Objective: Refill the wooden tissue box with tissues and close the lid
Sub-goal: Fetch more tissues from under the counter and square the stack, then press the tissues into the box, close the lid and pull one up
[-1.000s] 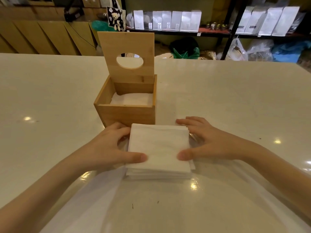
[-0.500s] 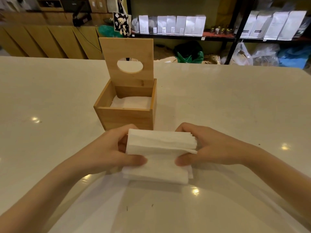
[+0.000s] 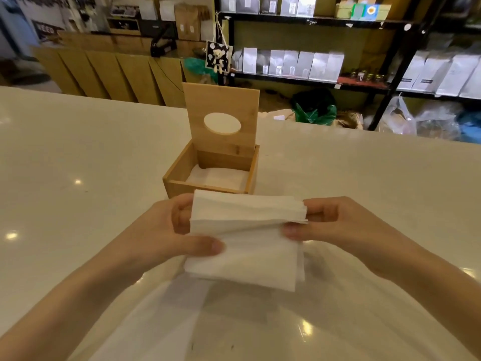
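A stack of white tissues (image 3: 247, 241) hangs just above the table, tilted with its far edge raised. My left hand (image 3: 166, 235) grips its left side, thumb on top. My right hand (image 3: 335, 225) pinches its right edge. Right behind the stack stands the wooden tissue box (image 3: 182, 168), its lid (image 3: 221, 105) with an oval hole standing upright at the back. Some white tissues (image 3: 218, 178) lie low inside the box. The stack hides part of the box's front wall.
The glossy white table (image 3: 78, 165) spreads wide on both sides of the box. Beyond its far edge are black shelves (image 3: 385, 87) with white packages, plastic bags on the floor and wooden panels (image 3: 109, 71) at the left.
The tissue stack lay flat on the table with both hands around it. Both hands have lifted it off the surface and tilted its far edge up, toward the box.
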A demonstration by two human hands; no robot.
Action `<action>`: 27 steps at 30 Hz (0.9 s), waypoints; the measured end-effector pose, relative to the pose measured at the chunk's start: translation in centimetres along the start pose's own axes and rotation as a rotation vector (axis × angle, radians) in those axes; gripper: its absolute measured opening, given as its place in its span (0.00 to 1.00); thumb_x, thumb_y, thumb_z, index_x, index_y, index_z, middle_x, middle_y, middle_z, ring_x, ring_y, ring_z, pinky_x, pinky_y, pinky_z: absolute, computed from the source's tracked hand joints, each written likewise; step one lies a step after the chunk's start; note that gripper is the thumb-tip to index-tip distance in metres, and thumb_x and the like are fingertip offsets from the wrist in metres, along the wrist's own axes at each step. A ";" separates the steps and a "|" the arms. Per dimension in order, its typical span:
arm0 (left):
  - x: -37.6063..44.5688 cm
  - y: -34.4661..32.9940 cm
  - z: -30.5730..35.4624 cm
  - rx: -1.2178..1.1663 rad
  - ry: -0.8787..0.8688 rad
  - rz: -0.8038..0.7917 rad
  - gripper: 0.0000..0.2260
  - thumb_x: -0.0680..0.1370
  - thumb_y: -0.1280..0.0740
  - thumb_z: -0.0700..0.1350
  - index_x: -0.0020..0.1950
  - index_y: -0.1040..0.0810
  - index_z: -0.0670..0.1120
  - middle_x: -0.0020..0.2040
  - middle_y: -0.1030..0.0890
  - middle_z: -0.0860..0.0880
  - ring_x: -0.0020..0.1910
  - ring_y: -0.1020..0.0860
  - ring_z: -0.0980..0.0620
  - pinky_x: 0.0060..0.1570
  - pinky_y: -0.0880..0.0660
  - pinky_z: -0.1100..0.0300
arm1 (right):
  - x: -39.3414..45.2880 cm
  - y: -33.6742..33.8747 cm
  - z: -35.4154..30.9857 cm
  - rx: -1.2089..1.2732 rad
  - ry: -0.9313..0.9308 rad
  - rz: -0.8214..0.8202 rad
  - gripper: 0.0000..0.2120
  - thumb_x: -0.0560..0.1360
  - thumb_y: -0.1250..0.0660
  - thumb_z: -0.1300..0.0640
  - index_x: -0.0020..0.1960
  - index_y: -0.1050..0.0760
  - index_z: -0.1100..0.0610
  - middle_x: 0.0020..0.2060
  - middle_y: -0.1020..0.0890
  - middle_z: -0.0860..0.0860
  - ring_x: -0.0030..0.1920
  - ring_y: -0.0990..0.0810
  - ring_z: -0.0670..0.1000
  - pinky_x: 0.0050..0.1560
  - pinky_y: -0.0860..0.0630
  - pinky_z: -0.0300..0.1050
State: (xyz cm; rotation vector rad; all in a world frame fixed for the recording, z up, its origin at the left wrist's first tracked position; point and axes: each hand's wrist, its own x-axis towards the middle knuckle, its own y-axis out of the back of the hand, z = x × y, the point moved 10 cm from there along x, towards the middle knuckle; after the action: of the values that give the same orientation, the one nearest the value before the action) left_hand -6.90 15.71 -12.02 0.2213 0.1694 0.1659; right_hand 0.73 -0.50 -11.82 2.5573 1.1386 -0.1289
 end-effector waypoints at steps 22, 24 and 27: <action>8.6 9.2 4.7 0.079 -0.008 0.030 0.10 0.59 0.27 0.53 0.37 0.14 0.50 0.52 0.19 0.58 0.54 0.24 0.57 0.61 0.34 0.54 | 8.0 1.7 -6.2 0.028 -0.009 0.366 0.09 0.59 0.28 0.46 0.36 0.17 0.48 0.33 0.17 0.32 0.41 0.23 0.29 0.50 0.31 0.27; 9.6 9.3 4.2 0.134 0.014 0.040 0.05 0.65 0.27 0.49 0.36 0.15 0.49 0.56 0.25 0.59 0.56 0.28 0.56 0.59 0.37 0.55 | 8.6 1.7 -5.7 -0.001 -0.047 0.363 0.03 0.65 0.28 0.51 0.38 0.17 0.48 0.37 0.21 0.28 0.42 0.25 0.28 0.47 0.34 0.23; 10.9 9.7 3.7 0.264 -0.006 0.054 0.06 0.66 0.27 0.48 0.36 0.15 0.46 0.59 0.29 0.60 0.60 0.33 0.57 0.60 0.40 0.54 | 9.1 2.1 -5.0 -0.097 -0.102 0.402 0.08 0.66 0.28 0.49 0.43 0.17 0.51 0.62 0.29 0.40 0.60 0.32 0.43 0.64 0.39 0.44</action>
State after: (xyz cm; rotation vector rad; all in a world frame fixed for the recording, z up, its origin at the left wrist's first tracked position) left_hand 3.01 26.28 -7.82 0.4891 0.1794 0.1967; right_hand 8.14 6.27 -8.55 2.5998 0.5632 -0.1013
